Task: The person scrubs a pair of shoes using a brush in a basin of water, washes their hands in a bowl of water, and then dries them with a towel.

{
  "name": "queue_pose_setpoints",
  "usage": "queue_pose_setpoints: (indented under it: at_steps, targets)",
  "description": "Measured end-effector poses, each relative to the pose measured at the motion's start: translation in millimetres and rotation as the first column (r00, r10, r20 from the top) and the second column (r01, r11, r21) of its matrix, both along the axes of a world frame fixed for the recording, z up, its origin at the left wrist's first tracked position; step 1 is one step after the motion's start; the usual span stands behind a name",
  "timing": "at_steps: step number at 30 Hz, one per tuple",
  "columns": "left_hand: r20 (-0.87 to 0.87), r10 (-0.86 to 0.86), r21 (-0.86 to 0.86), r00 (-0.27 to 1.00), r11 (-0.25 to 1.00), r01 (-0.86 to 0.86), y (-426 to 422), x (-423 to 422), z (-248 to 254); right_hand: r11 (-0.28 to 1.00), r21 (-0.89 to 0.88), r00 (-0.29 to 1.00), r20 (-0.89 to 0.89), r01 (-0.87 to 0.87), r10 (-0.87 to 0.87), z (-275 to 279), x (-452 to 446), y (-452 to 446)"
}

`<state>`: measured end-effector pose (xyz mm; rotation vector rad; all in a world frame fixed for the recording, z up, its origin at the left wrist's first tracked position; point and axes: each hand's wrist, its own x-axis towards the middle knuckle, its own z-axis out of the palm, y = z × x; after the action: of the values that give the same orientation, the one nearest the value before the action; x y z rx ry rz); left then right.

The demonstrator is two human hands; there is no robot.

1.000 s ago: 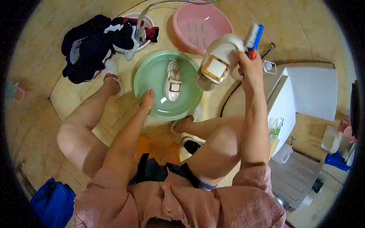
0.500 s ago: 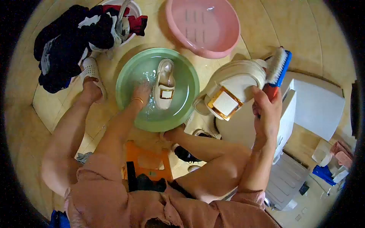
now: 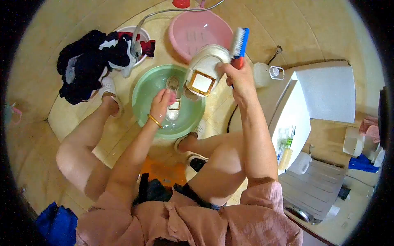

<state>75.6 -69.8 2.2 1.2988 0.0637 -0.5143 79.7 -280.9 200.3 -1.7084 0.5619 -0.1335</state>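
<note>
My right hand (image 3: 239, 80) is closed around a scrubbing brush (image 3: 241, 43) with white bristles and a blue-and-red handle. The same hand grips a white shoe (image 3: 209, 65) with a gold-framed square buckle, raised over the right rim of a green basin (image 3: 137, 117). A matching shoe (image 3: 172, 115) lies in the basin's water. Above that shoe is my left hand (image 3: 160, 104), a gold bracelet on its wrist. Its fingers are curled together, and whatever may be between them is hidden.
Behind the green basin stands a pink basin (image 3: 174, 35). Dark clothes (image 3: 84, 65) spill from a white bucket (image 3: 143, 36) at the left, with a hose above. An orange stool (image 3: 164, 168) is below me. At right are a white open-lidded appliance (image 3: 289, 110) and a jug (image 3: 301, 163).
My left hand has come up out of the water. The raised shoe and brush in my right hand have moved left toward the green basin. The camera view has shifted.
</note>
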Motion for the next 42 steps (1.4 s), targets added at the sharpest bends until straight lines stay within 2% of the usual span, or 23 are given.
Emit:
queue_pose_setpoints:
  at_steps: [1, 3, 7, 8, 10, 12, 14, 15, 16, 18, 20, 22, 23, 24, 26, 30, 32, 33, 34, 36, 37, 40, 42]
  targets:
    - [0.014, 0.003, 0.006, 1.0, 1.0, -0.003, -1, -3, 24, 0.999, 0.029, 0.999, 0.015, -0.043, 0.042, -4, 0, 0]
    - [-0.216, -0.016, -0.166, 0.976, 0.986, -0.021, -2, -8, 65, 0.991, 0.052, 0.991, 0.051, -0.123, 0.121, -2, -1, 3]
    - [-0.195, -0.009, 0.008, 0.981, 1.0, 0.01, 16, -17, 87, 0.967, 0.052, 0.963, 0.119, -0.25, 0.243, 6, 1, 18]
    - [0.034, -0.001, 0.149, 0.999, 0.989, -0.004, 25, -15, 91, 0.954, 0.05, 0.951, 0.105, -0.296, 0.29, 4, 1, 20]
    - [0.457, -0.09, 0.402, 0.885, 0.908, -0.115, 39, -12, 99, 0.936, 0.055, 0.934, 0.1, -0.348, 0.342, 6, 2, 24]
    - [0.472, -0.106, 0.367, 0.875, 0.926, -0.086, 50, -5, 131, 0.851, 0.089, 0.855, 0.078, -0.517, 0.512, 6, 1, 30]
    - [0.435, -0.328, 0.235, 0.839, 0.94, 0.246, 61, 11, 148, 0.8, 0.087, 0.804, 0.086, -0.594, 0.588, -5, 3, 38]
    - [0.401, -0.348, 0.11, 0.847, 0.937, 0.333, 62, 11, 159, 0.779, 0.027, 0.774, 0.141, -0.627, 0.618, -13, 3, 46]
    - [0.401, -0.344, 0.115, 0.849, 0.938, 0.326, 65, 14, 166, 0.756, -0.034, 0.738, 0.192, -0.654, 0.647, -17, 4, 54]
    - [0.397, -0.523, 0.528, 0.754, 0.802, 0.278, 70, 14, 174, 0.719, -0.079, 0.714, 0.084, -0.691, 0.695, 7, -5, 75]
    - [0.395, -0.488, 0.6, 0.778, 0.779, 0.184, 74, 7, 172, 0.664, -0.196, 0.659, 0.103, -0.721, 0.745, -6, 3, 88]
    - [0.478, -0.37, 0.587, 0.796, 0.809, 0.023, 78, 4, 157, 0.667, -0.249, 0.678, 0.05, -0.702, 0.733, -10, 1, 99]
    - [0.475, -0.257, 0.422, 0.842, 0.906, 0.039, 78, 4, 150, 0.664, -0.31, 0.699, -0.001, -0.68, 0.715, -10, 0, 105]
    - [0.471, -0.248, 0.414, 0.846, 0.909, 0.035, 78, 5, 142, 0.684, -0.402, 0.729, 0.056, -0.609, 0.682, -27, 3, 109]
    - [0.48, -0.284, 0.638, 0.83, 0.763, -0.108, 75, 10, 139, 0.728, -0.433, 0.792, 0.049, -0.532, 0.608, -20, 0, 114]
    - [0.57, -0.241, 0.709, 0.786, 0.628, -0.321, 69, 10, 129, 0.768, -0.547, 0.916, 0.007, -0.332, 0.401, -41, -8, 105]
    - [0.425, -0.295, 0.833, 0.856, 0.496, -0.243, 63, 6, 149, 0.796, -0.513, 0.912, 0.061, -0.32, 0.406, -17, -36, 124]
    - [0.395, -0.274, 0.839, 0.877, 0.497, -0.222, 63, 10, 142, 0.678, -0.671, 0.878, 0.082, -0.301, 0.471, -13, -49, 135]
    - [0.363, -0.253, 0.844, 0.897, 0.497, -0.201, 63, 16, 131, 0.674, -0.674, 0.878, 0.079, -0.302, 0.472, -15, -57, 145]
    - [0.427, -0.233, 0.792, 0.874, 0.562, -0.237, 61, 18, 108, 0.51, -0.784, 0.883, -0.099, -0.353, 0.459, -21, -69, 159]
    - [0.488, -0.214, 0.735, 0.846, 0.624, -0.266, 59, 16, 101, 0.5, -0.794, 0.899, -0.129, -0.346, 0.418, -21, -59, 158]
    - [0.603, -0.2, 0.632, 0.773, 0.71, -0.309, 49, -1, 118, 0.682, -0.695, 0.96, -0.043, -0.227, 0.276, -26, -35, 146]
    - [0.668, -0.144, 0.576, 0.73, 0.72, -0.386, 54, 13, 93, 0.578, -0.732, 0.915, -0.158, -0.361, 0.371, -24, -58, 159]
